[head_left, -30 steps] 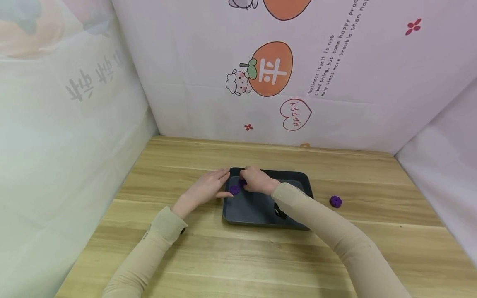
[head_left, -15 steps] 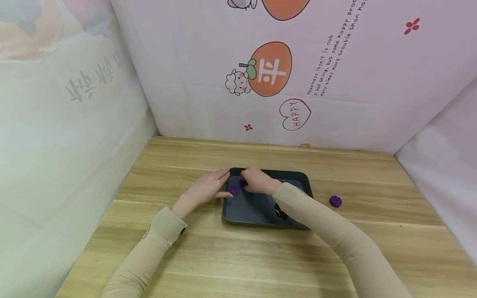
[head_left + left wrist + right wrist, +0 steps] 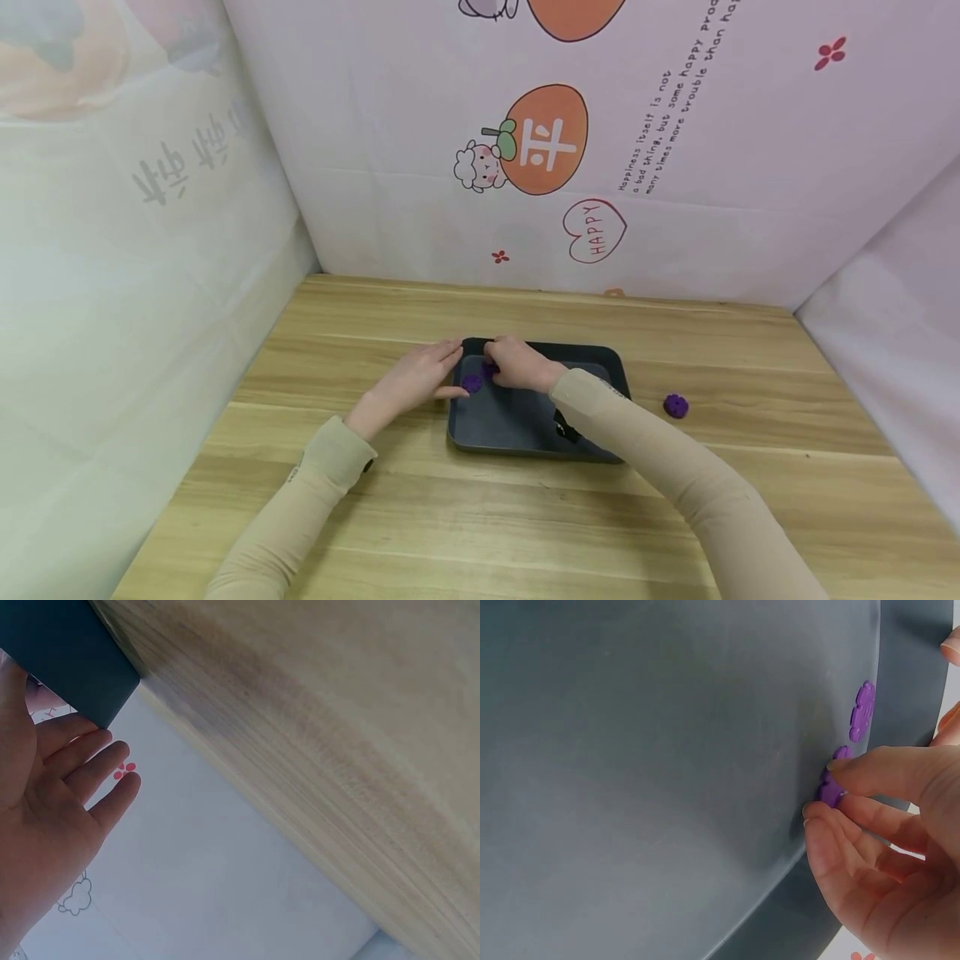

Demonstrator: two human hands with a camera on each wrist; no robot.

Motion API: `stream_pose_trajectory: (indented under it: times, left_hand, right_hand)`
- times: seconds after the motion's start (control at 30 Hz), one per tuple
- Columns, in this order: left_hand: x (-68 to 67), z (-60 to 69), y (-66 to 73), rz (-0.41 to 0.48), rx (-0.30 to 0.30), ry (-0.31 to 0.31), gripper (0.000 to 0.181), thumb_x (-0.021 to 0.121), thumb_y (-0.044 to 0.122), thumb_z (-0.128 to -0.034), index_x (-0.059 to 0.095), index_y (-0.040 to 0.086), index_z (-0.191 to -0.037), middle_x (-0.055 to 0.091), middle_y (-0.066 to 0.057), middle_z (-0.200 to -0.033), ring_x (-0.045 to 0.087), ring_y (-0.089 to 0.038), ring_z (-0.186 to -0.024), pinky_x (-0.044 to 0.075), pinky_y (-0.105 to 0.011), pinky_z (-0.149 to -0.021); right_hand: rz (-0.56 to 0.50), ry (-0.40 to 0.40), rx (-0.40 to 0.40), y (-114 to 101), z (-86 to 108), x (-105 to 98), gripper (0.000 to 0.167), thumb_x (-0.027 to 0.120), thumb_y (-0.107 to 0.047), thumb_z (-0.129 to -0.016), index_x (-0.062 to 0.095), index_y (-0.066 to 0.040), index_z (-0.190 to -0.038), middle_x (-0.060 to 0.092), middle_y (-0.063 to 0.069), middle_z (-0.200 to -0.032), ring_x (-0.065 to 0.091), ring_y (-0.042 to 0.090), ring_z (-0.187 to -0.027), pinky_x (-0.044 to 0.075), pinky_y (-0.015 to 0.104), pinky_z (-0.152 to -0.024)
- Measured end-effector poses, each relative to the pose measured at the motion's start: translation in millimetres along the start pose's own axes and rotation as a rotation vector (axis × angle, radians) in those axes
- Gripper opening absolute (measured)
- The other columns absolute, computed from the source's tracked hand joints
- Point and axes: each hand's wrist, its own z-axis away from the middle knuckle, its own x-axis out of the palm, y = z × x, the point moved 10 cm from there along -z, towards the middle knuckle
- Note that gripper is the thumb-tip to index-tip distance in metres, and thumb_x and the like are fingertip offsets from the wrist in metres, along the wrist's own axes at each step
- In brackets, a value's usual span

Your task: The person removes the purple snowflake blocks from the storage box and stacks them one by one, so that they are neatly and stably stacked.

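Note:
A dark grey rectangular tray (image 3: 502,427) lies on the wooden table. My right hand (image 3: 521,365) reaches into its far left part. There, thumb and fingers pinch a purple flower-shaped piece (image 3: 829,792) down at the tray floor, partly covered by the thumb. A second purple flower-shaped piece (image 3: 472,383) lies flat in the tray, close by on the left. My left hand (image 3: 416,375) rests at the tray's left rim, fingers extended and thumb apart. In the left wrist view, its fingertips touch the tray's outer wall (image 3: 71,664).
To the right of the tray, a third purple flower-shaped piece (image 3: 676,406) sits on the wooden table (image 3: 465,533). A black object (image 3: 566,427) shows beside the right sleeve, over the tray. White printed cloth (image 3: 405,200) hangs behind and at both sides.

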Motion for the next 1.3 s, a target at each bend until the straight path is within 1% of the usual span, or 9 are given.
stream_pose_trajectory:
  times: [0.23, 0.4, 0.57, 0.7, 0.8, 0.93, 1.07, 1.3]
  left_hand:
    - [-0.6, -0.2, 0.3, 0.019, -0.004, -0.004, 0.075, 0.066, 0.054, -0.0882, 0.057, -0.003, -0.137, 0.057, -0.02, -0.142, 0.059, -0.032, -0.129, 0.053, -0.043, -0.105]
    - [-2.4, -0.4, 0.5, 0.016, -0.003, 0.002, 0.075, 0.066, 0.055, -0.0881, 0.057, -0.003, -0.136, 0.057, -0.02, -0.142, 0.059, -0.031, -0.128, 0.053, -0.044, -0.105]
    - [-3.5, -0.1, 1.4, 0.013, 0.001, 0.006, 0.075, 0.066, 0.054, -0.0881, 0.058, -0.003, -0.136, 0.057, -0.02, -0.142, 0.06, -0.032, -0.127, 0.054, -0.043, -0.104]
    - [-2.6, 0.3, 1.5, 0.014, -0.003, 0.0, 0.074, 0.065, 0.054, -0.0888, 0.058, -0.003, -0.136, 0.057, -0.021, -0.142, 0.06, -0.032, -0.127, 0.054, -0.044, -0.104]
    - [-1.3, 0.3, 0.7, 0.013, -0.008, -0.006, 0.074, 0.065, 0.053, -0.0893, 0.057, -0.003, -0.136, 0.056, -0.021, -0.143, 0.06, -0.032, -0.127, 0.054, -0.044, -0.104]
    - [1.5, 0.1, -0.4, 0.032, -0.02, -0.027, 0.074, 0.065, 0.053, -0.0899, 0.056, -0.003, -0.138, 0.055, -0.021, -0.144, 0.058, -0.032, -0.129, 0.053, -0.044, -0.106]
    - [3.2, 0.2, -1.0, 0.047, -0.029, -0.042, 0.075, 0.064, 0.053, -0.0903, 0.055, -0.003, -0.139, 0.054, -0.021, -0.145, 0.057, -0.032, -0.131, 0.051, -0.044, -0.107]
    - [-0.8, 0.4, 0.2, 0.065, -0.027, -0.038, 0.075, 0.064, 0.052, -0.0903, 0.054, -0.004, -0.139, 0.054, -0.022, -0.145, 0.057, -0.033, -0.13, 0.051, -0.045, -0.107]
  right_hand:
    - [-0.016, -0.031, 0.035, 5, 1.7, 1, 0.024, 0.071, -0.012, -0.091, 0.069, 0.002, -0.11, 0.071, 0.015, -0.102, 0.063, 0.017, -0.08, 0.06, 0.033, -0.077]
    - [-0.016, -0.036, 0.039, 6, 3.1, 0, 0.023, 0.072, -0.013, -0.091, 0.07, 0.003, -0.108, 0.072, 0.015, -0.098, 0.063, 0.016, -0.076, 0.06, 0.031, -0.073]
    - [-0.041, -0.045, 0.051, 8, 3.4, 0, 0.024, 0.073, -0.013, -0.089, 0.07, 0.003, -0.108, 0.072, 0.014, -0.099, 0.062, 0.014, -0.075, 0.059, 0.031, -0.072]
    - [-0.064, -0.036, 0.044, 9, 3.8, 0, 0.026, 0.074, -0.014, -0.088, 0.07, 0.003, -0.107, 0.073, 0.013, -0.098, 0.061, 0.013, -0.072, 0.059, 0.029, -0.07]
    - [-0.076, -0.028, 0.043, 10, 4.5, -1, 0.027, 0.075, -0.014, -0.088, 0.07, 0.003, -0.107, 0.073, 0.013, -0.098, 0.061, 0.012, -0.072, 0.06, 0.028, -0.07]
    - [-0.084, -0.026, 0.055, 12, 7.6, -2, 0.028, 0.075, -0.016, -0.088, 0.07, 0.002, -0.109, 0.073, 0.013, -0.101, 0.061, 0.012, -0.075, 0.06, 0.028, -0.073]
    - [-0.093, -0.023, 0.062, 14, 13.2, -3, 0.027, 0.075, -0.016, -0.087, 0.07, 0.001, -0.108, 0.073, 0.012, -0.099, 0.062, 0.012, -0.075, 0.06, 0.028, -0.072]
    - [-0.103, 0.002, 0.052, 16, 24.7, -9, 0.026, 0.075, -0.015, -0.087, 0.07, 0.001, -0.106, 0.072, 0.012, -0.097, 0.065, 0.014, -0.08, 0.06, 0.029, -0.073]
